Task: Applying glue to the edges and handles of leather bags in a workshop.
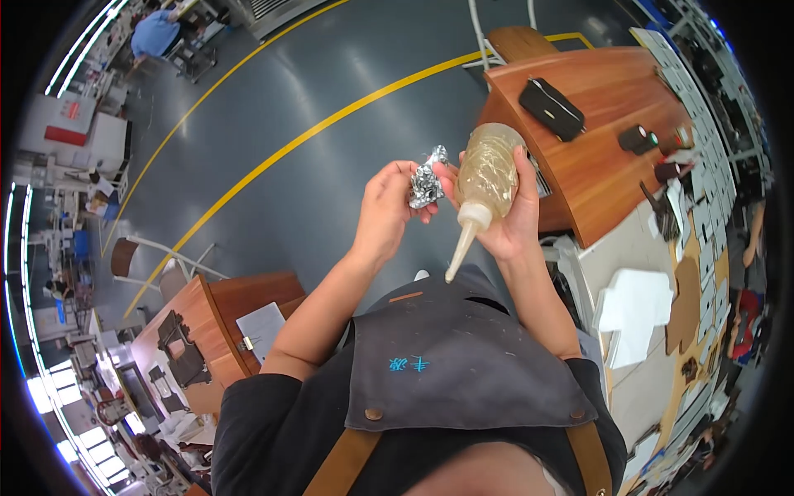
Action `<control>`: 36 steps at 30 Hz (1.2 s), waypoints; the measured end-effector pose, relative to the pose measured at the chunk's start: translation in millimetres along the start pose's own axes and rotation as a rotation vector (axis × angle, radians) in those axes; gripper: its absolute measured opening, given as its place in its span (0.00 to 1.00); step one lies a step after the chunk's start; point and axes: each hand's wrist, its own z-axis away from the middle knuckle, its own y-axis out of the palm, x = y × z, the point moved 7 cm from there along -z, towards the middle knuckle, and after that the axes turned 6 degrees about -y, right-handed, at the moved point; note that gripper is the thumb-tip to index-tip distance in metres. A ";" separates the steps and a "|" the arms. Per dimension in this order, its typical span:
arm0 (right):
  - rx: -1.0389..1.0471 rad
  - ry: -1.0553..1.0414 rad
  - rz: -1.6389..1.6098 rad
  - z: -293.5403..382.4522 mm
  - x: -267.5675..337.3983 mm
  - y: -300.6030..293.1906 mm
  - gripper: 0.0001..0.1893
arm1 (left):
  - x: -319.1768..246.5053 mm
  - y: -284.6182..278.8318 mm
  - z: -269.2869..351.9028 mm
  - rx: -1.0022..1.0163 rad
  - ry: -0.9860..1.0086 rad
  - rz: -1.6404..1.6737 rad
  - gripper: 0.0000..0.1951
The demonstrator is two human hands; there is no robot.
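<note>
A crumpled piece of aluminium foil (427,185) is pinched in the fingers of my left hand (386,208). My right hand (520,230) grips a translucent plastic squeeze bottle (490,162) with a yellowish tint and smears on its wall. The bottle is tilted, its white collar (475,214) and long tapered nozzle (461,251) pointing down towards my dark apron (459,378). Fingertips of the right hand are at the foil, close beside the bottle. How much the bottle holds cannot be made out.
At the right, a wooden table (595,180) bears a black zip pouch (552,109) and thread spools (633,139). White cut pieces (636,313) lie on the bench nearer me. Another wooden table (217,328) stands at left. A person in blue (155,34) sits far off.
</note>
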 end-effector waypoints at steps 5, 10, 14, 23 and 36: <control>-0.006 0.089 0.019 -105.2 -11.3 9.5 0.29 | -37.1 -48.6 -64.4 -0.067 0.061 -0.069 0.07; -0.009 0.192 0.023 -221.0 -10.6 27.9 0.28 | -80.4 -84.2 -154.9 -0.146 0.089 -0.214 0.05; -0.093 0.193 0.077 -319.5 -4.7 36.2 0.27 | -140.9 -113.5 -221.0 -0.201 0.312 -0.171 0.04; 0.064 0.058 0.108 -515.8 -3.7 103.3 0.30 | -234.1 -205.9 -331.6 -0.609 0.434 -0.183 0.04; 0.244 -0.548 0.575 -778.6 4.2 202.5 0.22 | -385.4 -322.3 -558.7 -0.444 0.318 -0.229 0.08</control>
